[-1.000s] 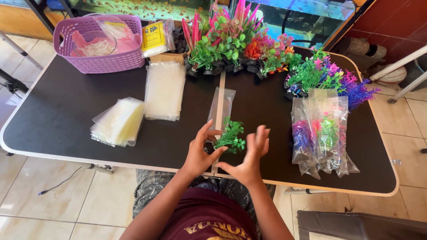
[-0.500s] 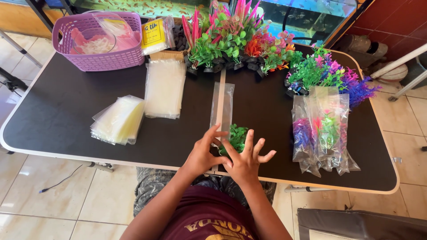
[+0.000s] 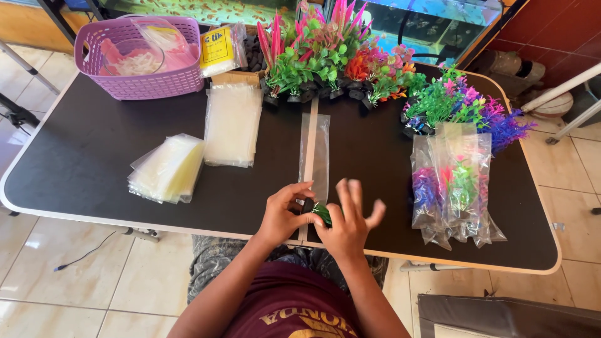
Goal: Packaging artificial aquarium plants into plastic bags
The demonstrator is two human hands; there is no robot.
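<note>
Now, largest first, each placed against the clear sleeve bag lying mid-table:
Table (image 3: 81, 169): dark folding top under everything; the bag lies along its centre seam.
Plant display (image 3: 325, 56): rows of coloured plastic plants beyond the bag's far end.
Bagged plants (image 3: 454, 188): filled packets to the right of the bag.
Empty bags (image 3: 231, 122): flat stacks to its left.
Clear sleeve bag (image 3: 319, 153): its open end points at the hands.
Change: the green plant stood free and upright a second ago; now it is bunched low at the bag's near end, so it seems squeezed for bagging.
Right hand (image 3: 347, 225): fingers spread, palm pressing the plant.
Left hand (image 3: 283, 213): pinching the plant's dark base.
Green plant (image 3: 322, 213): mostly hidden between both hands.
</note>
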